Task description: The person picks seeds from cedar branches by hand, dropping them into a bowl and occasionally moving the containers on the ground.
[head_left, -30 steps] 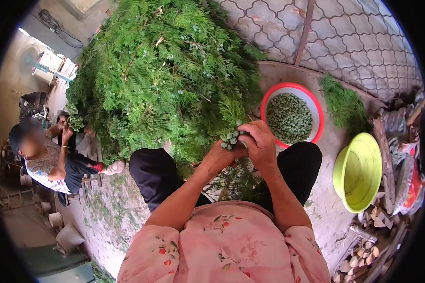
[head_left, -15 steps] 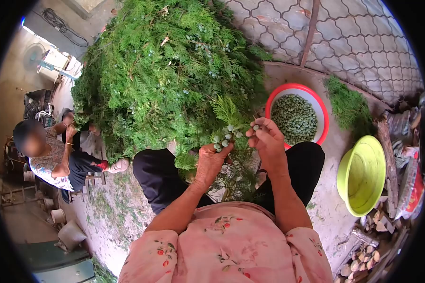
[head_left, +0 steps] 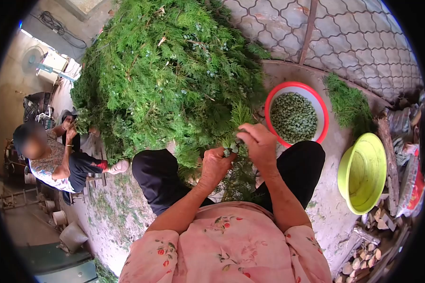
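My left hand point(head_left: 216, 166) is closed on a green sprig point(head_left: 227, 150) with pale blue-green cones, between my knees. Close beside it, my right hand point(head_left: 259, 145) has its thumb and forefinger pinched at the sprig's upper part; what lies between those fingertips is too small to make out. A large heap of leafy green branches point(head_left: 151, 80) dotted with cones rises in front of me. Right of the heap sits a white basin with a red rim point(head_left: 322, 99), holding many small green cones point(head_left: 293, 117).
Another person point(head_left: 49, 153) sits at the left, hands at the heap's edge. A yellow-green basin point(head_left: 362, 173) stands tilted at the right, near a log point(head_left: 387, 160) and cut firewood point(head_left: 363, 258). Loose greenery point(head_left: 347, 101) lies by the wire mesh point(head_left: 363, 42).
My right hand has moved left and slightly down from near the red-rimmed basin to the sprig. The other person's hands have shifted slightly.
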A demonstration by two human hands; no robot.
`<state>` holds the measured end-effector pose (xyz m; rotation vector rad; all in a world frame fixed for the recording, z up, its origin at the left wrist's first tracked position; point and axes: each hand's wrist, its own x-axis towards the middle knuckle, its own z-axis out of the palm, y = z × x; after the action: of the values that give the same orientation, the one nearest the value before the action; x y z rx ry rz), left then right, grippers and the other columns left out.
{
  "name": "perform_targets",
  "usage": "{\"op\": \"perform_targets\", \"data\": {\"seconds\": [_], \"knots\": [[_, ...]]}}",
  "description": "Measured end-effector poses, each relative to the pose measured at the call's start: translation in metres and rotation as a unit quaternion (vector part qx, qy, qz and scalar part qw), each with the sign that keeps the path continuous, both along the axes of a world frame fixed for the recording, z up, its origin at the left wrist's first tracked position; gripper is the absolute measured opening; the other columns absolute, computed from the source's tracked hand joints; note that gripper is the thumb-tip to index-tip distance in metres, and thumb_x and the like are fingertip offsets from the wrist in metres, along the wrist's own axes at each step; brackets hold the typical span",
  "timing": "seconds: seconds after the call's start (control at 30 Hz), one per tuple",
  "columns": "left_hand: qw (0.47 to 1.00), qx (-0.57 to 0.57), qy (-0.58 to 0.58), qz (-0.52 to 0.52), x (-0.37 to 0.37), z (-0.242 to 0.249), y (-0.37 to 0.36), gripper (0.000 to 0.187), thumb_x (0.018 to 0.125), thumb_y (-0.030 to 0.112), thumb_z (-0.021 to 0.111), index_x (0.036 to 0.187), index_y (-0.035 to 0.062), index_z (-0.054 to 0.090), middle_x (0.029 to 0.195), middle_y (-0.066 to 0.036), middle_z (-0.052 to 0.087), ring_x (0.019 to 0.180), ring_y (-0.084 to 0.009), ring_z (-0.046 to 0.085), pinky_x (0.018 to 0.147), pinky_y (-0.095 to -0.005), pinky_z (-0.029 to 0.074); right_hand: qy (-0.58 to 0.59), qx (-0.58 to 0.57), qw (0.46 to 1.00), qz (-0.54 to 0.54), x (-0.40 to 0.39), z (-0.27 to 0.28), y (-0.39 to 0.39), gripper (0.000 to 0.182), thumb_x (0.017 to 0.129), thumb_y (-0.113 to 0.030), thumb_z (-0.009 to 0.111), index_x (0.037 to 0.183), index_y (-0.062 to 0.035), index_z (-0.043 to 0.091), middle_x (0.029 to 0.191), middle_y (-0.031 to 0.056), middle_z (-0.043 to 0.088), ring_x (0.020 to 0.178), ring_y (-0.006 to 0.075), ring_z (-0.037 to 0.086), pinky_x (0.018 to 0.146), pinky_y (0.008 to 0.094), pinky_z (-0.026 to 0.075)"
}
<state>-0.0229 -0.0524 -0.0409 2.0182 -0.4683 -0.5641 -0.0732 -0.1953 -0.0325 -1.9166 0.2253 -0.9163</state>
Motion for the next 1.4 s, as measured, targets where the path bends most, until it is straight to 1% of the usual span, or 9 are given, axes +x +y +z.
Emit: {"op": "perform_targets", "data": {"seconds": [0.03,0.07,0.1,0.2,0.47,0.6,0.8,1.0,1.4], "knots": [[1.0,0.001,0.0,0.0,0.0,0.0,0.001,0.017,0.078,0.014,0.066,0.077,-0.0028,0.065,0.062,-0.01,0.062,0.046,-0.014,0.058,0.045,-0.0263,0.045,0.0,0.001,1.0,0.0,-0.002,0.0,-0.005,0.022,0.079,-0.016,0.062,0.099,-0.0063,0.063,0.068,0.0062,0.054,0.057,0.0195,0.052,0.051,0.0316,0.04],[0.996,-0.048,0.066,0.028,0.0,0.001,0.002,0.016,0.079,0.013,0.065,0.08,-0.0021,0.065,0.064,-0.008,0.063,0.046,-0.0123,0.057,0.044,-0.0249,0.044,0.011,0.268,0.963,0.027,-0.008,0.003,-0.014,0.02,0.08,-0.014,0.061,0.097,-0.0047,0.062,0.068,0.0044,0.054,0.057,0.0165,0.052,0.049,0.0291,0.039],[0.985,-0.096,0.131,0.057,0.0,0.004,0.002,0.014,0.08,0.012,0.064,0.084,-0.0014,0.066,0.066,-0.007,0.064,0.047,-0.0105,0.057,0.044,-0.0236,0.044,0.021,0.516,0.855,0.053,-0.011,0.007,-0.02,0.018,0.081,-0.012,0.06,0.096,-0.0031,0.061,0.069,0.0026,0.055,0.057,0.0136,0.052,0.048,0.0267,0.038],[0.976,-0.131,0.162,0.067,0.0,0.021,0.002,0.013,0.082,0.011,0.062,0.084,-0.0007,0.066,0.067,-0.004,0.064,0.049,-0.0078,0.054,0.045,-0.0217,0.043,-0.045,0.598,0.794,0.097,-0.009,0.015,-0.029,0.016,0.083,-0.009,0.057,0.098,-0.0013,0.057,0.071,0.0008,0.054,0.057,0.0083,0.049,0.046,0.021,0.035],[0.974,-0.131,0.173,0.069,0.001,0.023,-0.003,0.013,0.082,0.012,0.062,0.086,-0.0003,0.066,0.067,-0.003,0.062,0.051,-0.0073,0.053,0.045,-0.0219,0.043,0.068,0.435,0.883,0.16,-0.012,0.002,0.006,0.022,0.082,-0.007,0.061,0.103,-0.0019,0.057,0.075,-0.0002,0.052,0.057,0.0053,0.047,0.049,0.0178,0.036],[0.978,-0.11,0.168,0.049,0.0,0.021,-0.003,0.013,0.083,0.013,0.062,0.088,0.0014,0.067,0.069,-0.003,0.064,0.048,-0.0089,0.053,0.045,-0.0224,0.042,0.066,0.504,0.859,0.066,-0.01,-0.003,0.006,0.017,0.084,-0.009,0.061,0.099,-0.0013,0.056,0.075,0.0004,0.053,0.058,0.006,0.049,0.049,0.0187,0.038],[0.976,-0.123,0.175,0.041,-0.001,0.022,-0.005,0.014,0.083,0.014,0.062,0.089,0.0014,0.066,0.068,-0.003,0.063,0.048,-0.0091,0.054,0.046,-0.0219,0.042,-0.007,0.642,0.763,0.072,-0.008,-0.023,0.009,0.014,0.086,-0.006,0.056,0.097,0.0004,0.052,0.077,0.0056,0.056,0.06,0.0113,0.054,0.045,0.0223,0.042],[0.972,-0.134,0.186,0.044,-0.002,0.019,-0.005,0.017,0.083,0.017,0.064,0.085,0.0002,0.066,0.065,-0.001,0.061,0.047,-0.006,0.051,0.042,-0.0205,0.043,-0.046,0.672,0.735,0.078,-0.009,-0.023,0.008,0.012,0.086,-0.001,0.054,0.097,0.001,0.052,0.082,0.0056,0.055,0.065,0.0134,0.056,0.05,0.024,0.045],[0.901,-0.201,0.346,0.165,0.005,0.014,-0.004,0.019,0.076,0.017,0.07,0.082,0.0,0.064,0.073,-0.006,0.065,0.061,-0.0131,0.06,0.053,-0.0257,0.046,-0.032,0.613,0.782,0.112,-0.012,-0.015,0.013,0.017,0.086,-0.001,0.053,0.103,0.0008,0.055,0.082,0.0033,0.055,0.066,0.0098,0.053,0.05,0.0206,0.041]]}}
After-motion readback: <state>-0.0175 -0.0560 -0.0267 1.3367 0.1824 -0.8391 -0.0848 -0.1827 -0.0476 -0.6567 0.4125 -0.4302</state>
